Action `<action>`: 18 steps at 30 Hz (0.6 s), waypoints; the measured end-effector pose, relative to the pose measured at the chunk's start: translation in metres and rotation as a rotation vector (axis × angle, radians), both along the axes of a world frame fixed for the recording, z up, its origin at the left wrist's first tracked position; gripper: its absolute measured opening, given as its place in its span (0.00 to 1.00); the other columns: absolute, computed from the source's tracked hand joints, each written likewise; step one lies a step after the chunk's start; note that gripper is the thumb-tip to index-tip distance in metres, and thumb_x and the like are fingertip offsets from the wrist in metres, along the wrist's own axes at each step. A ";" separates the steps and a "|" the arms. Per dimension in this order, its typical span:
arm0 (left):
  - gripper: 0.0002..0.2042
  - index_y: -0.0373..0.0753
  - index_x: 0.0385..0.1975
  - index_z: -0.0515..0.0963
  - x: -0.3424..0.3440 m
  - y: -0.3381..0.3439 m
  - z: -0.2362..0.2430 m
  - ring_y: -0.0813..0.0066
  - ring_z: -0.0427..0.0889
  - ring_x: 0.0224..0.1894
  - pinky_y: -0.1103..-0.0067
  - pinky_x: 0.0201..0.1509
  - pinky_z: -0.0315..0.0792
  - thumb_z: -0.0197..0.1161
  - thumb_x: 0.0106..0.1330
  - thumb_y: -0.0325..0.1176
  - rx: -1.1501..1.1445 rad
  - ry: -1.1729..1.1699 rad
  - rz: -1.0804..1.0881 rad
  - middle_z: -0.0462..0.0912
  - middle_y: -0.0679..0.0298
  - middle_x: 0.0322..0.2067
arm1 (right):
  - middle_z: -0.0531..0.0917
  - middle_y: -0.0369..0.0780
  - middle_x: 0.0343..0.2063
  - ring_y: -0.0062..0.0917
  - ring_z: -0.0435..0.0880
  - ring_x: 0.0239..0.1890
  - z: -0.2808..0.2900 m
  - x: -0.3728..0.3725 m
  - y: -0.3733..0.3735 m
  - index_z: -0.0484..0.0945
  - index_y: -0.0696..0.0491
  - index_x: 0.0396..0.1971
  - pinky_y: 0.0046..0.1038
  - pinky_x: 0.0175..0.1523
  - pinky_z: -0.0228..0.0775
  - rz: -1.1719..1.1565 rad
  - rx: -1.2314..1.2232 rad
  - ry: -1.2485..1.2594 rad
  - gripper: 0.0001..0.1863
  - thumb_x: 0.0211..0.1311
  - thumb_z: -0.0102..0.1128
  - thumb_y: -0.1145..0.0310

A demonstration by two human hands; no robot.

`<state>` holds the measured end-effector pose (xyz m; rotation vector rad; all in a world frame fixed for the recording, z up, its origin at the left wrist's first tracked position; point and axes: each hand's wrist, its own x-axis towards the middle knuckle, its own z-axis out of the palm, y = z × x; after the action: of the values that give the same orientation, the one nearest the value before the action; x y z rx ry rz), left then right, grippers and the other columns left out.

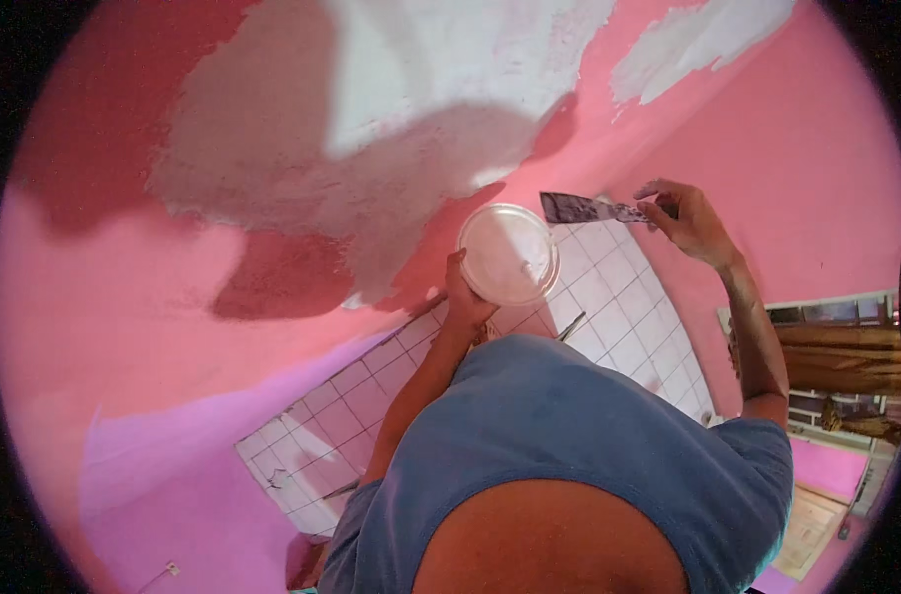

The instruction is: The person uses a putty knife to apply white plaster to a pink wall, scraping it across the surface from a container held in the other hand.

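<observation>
My left hand [463, 294] grips the near left side of a round white tub [553, 281], whose opening faces up. White paste [505, 252] coats the inside, partly in shadow. To the right, my right hand [693, 223] is closed around the handle of a putty knife [577, 209]. Its wide blade, smeared with pale paste, points left and sits just past the tub's far right rim, apart from it. In front of both hands, a large rough white patch [302, 158] covers part of the pink wall [104, 257].
A smaller white patch [703, 45] lies higher on the wall near the corner. Far below is a white tiled floor [619, 287]. On the right is a window with a brown curtain [842, 358]. Purple covers the lower left wall [188, 495].
</observation>
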<state>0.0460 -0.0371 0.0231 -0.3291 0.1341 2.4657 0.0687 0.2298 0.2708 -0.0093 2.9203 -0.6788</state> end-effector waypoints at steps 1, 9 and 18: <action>0.32 0.40 0.58 0.62 0.001 -0.002 -0.002 0.55 0.67 0.57 0.56 0.61 0.59 0.51 0.55 0.51 0.011 0.014 0.007 0.67 0.56 0.55 | 0.78 0.37 0.22 0.18 0.73 0.23 -0.008 0.003 0.003 0.77 0.56 0.39 0.22 0.28 0.65 -0.057 -0.267 -0.036 0.13 0.60 0.54 0.64; 0.30 0.40 0.59 0.62 0.024 -0.043 0.001 0.56 0.67 0.58 0.56 0.58 0.64 0.46 0.58 0.51 -0.295 0.222 0.206 0.66 0.55 0.57 | 0.74 0.30 0.35 0.16 0.72 0.34 -0.119 0.043 -0.043 0.65 0.56 0.55 0.22 0.45 0.66 -0.329 -1.615 -0.319 0.24 0.60 0.55 0.64; 0.28 0.41 0.57 0.64 0.057 -0.091 -0.014 0.58 0.65 0.59 0.56 0.60 0.62 0.44 0.60 0.50 -0.970 0.466 0.341 0.66 0.57 0.58 | 0.78 0.34 0.39 0.18 0.76 0.40 -0.153 0.007 -0.094 0.72 0.57 0.46 0.24 0.46 0.69 -0.540 -1.674 -0.193 0.16 0.61 0.55 0.65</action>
<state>0.1034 -0.1277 0.0093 -0.1643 1.5982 2.5835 0.0752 0.1355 0.1177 0.5836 1.3376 -2.6192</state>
